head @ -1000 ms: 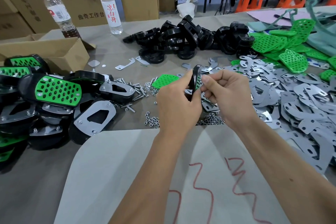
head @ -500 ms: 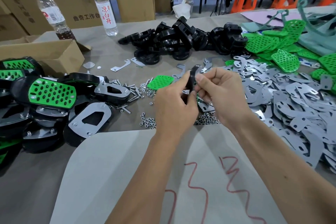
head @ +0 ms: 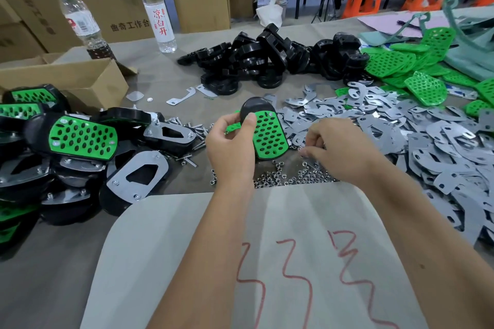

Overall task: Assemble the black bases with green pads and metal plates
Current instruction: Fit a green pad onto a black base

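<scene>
My left hand [head: 231, 149] grips a black base with a perforated green pad [head: 268, 134] on it, pad face turned toward me, just above the table. My right hand [head: 330, 149] is down on the small metal nuts [head: 280, 177], fingers curled and pinching among them; whether a nut is held is hidden. Loose metal plates [head: 401, 131] cover the table to the right. Bare black bases [head: 267, 59] lie heaped at the back, loose green pads [head: 425, 88] at the back right.
Finished assemblies [head: 80, 139] are piled at the left beside an open cardboard box [head: 80, 80]. Screws [head: 187, 128] lie next to them. Two water bottles [head: 159, 13] stand at the back. A pale sheet with red marks [head: 267, 248] lies in front of me.
The base was held edge-on between both hands; now the left hand alone holds it with the green pad facing up, and the right hand has dropped to the nuts.
</scene>
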`<state>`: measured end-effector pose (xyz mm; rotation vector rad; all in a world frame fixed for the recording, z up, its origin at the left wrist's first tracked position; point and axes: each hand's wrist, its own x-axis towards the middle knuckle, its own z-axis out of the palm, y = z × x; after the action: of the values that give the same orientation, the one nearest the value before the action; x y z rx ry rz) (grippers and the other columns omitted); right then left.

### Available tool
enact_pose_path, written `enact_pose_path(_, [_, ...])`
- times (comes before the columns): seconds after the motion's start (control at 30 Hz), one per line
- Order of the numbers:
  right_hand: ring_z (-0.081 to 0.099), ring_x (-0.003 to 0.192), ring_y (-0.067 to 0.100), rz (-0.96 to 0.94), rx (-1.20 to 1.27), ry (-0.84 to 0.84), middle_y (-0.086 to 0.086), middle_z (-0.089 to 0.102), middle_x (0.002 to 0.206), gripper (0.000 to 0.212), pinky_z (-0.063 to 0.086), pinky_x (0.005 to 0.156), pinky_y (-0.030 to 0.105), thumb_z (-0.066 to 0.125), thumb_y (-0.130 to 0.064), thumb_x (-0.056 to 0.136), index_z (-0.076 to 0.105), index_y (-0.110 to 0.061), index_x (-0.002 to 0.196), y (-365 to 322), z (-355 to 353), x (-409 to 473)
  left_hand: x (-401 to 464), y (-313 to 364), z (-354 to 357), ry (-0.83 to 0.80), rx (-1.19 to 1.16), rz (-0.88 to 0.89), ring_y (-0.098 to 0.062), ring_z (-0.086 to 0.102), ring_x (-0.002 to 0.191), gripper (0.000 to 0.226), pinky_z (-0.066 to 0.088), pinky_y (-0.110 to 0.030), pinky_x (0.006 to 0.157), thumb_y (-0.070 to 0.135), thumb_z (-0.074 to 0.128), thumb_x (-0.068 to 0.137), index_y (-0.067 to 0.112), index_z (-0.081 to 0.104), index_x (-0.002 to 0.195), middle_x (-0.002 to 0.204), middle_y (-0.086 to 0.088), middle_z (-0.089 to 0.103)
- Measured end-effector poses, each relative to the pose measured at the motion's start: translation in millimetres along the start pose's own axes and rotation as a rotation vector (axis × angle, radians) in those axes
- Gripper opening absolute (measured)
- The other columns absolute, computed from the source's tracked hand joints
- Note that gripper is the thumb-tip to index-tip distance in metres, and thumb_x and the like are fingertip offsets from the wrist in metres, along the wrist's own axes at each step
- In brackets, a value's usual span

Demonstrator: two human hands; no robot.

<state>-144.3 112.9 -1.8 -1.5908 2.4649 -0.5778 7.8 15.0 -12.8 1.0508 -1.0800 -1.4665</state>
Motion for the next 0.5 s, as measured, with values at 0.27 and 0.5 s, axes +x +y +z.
enact_pose_path(0.27, [0.050, 0.045, 0.007, 0.000, 0.597, 0.295, 0.001, 0.066, 0.060, 0.025, 0.043, 0.046, 0.025, 0.066, -0.023, 0.101, 0.063, -0.015, 0.078, -16, 10, -1, 8, -1, -4, 0.070, -0.127, -0.057, -0.006, 0.067, 0.061, 0.012, 0.060, -0.032, 0.060, 0.018, 0.076, 0.092, 0.024, 0.070, 0.084, 0.064, 0.013, 0.070])
enact_pose_path(0.5, [0.056, 0.076, 0.013, -0.155, 0.193, 0.082, -0.005, 0.064, 0.081, 0.017, 0.047, 0.072, 0.036, 0.076, -0.038, 0.091, 0.069, -0.023, 0.096, -18, 18, -3, 11, 2, -8, 0.147, -0.192, -0.047, -0.014, 0.065, 0.066, 0.029, 0.060, -0.046, 0.074, 0.004, 0.080, 0.085, 0.019, 0.066, 0.106, 0.081, -0.005, 0.067])
